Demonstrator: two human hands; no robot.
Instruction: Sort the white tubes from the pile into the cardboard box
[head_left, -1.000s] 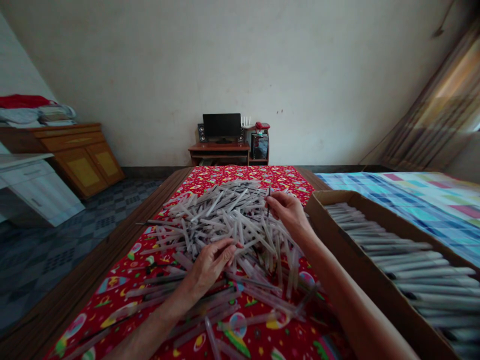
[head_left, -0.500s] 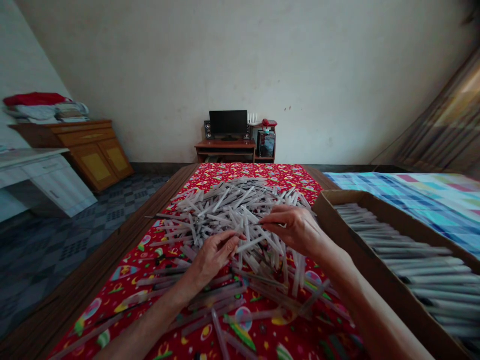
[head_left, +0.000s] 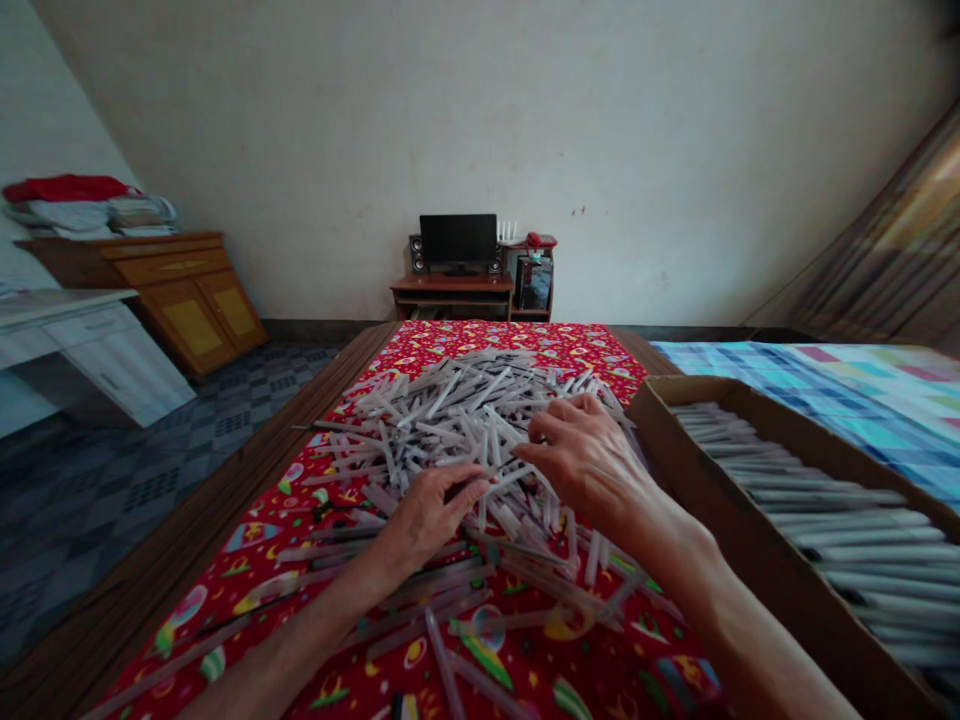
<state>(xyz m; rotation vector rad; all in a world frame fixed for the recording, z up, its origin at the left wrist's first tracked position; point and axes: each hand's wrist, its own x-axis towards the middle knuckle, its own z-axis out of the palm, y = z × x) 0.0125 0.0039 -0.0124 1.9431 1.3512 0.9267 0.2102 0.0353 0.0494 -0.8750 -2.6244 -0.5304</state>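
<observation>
My left hand (head_left: 439, 510) is closed in a pinch over the near side of a heap of translucent plastic tubes (head_left: 442, 395). What its fingertips hold is too small to make out. A pale tube lies right beside those fingertips; I cannot tell whether it is held. My right hand (head_left: 585, 455) is closed just to the right, its thumb and fingers pinched on a thin dark rod (head_left: 507, 466) that points toward the left fingertips. Only a short piece of this rod shows. Loose tubes and a few dark thin pieces lie scattered below both wrists.
The heap rests on a red patterned cloth (head_left: 247, 570) over a wooden-edged table. At the right, an open cardboard box (head_left: 675, 480) holds rows of pale tubes (head_left: 862, 550). Beyond it lies a blue checked cover (head_left: 735, 375). A monitor (head_left: 458, 240) stands by the far wall.
My right hand has turned and come slightly lower and closer to my left hand, bringing the thin rod's tip down to the left fingertips. My left hand has barely shifted.
</observation>
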